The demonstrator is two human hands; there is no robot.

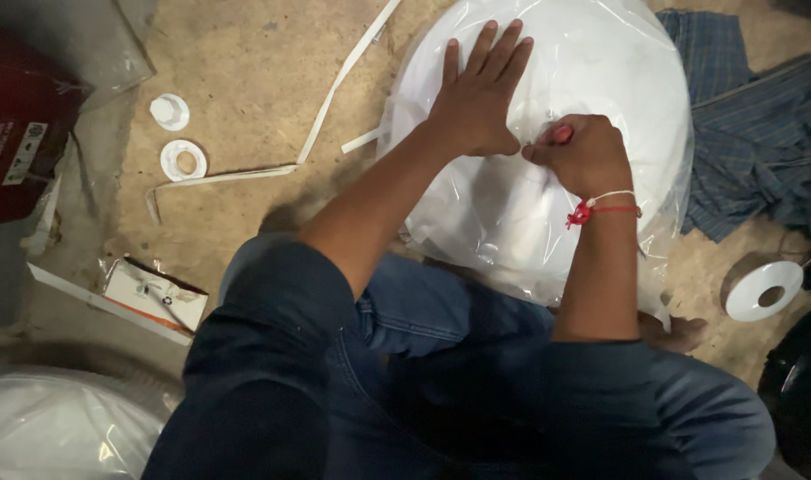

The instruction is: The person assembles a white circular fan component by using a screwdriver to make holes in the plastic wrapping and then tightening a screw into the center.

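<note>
Head view:
Left hand (476, 98): It is laid flat and wide open, fingers spread, on top of the big white round thing in a clear plastic bag (601, 71). Nothing is held by it.
Right hand (583, 156): It is closed tight into a fist, just beside the left hand's thumb. A small red thing (561, 134) is pinched in it; what it is cannot be told. A red and white string (601, 206) is tied around the wrist.
Bagged white thing: It is seen under both hands, on the brown floor (245, 80), in front of the knees.
Left of the left hand: Two white plastic rings (183, 160) and a long white strap (334, 89) are seen on the floor, well apart from the hands.
Right of the right hand: A blue checked cloth (752, 133) is spread out, and a white tape roll (763, 289) is found nearer the knee.
</note>
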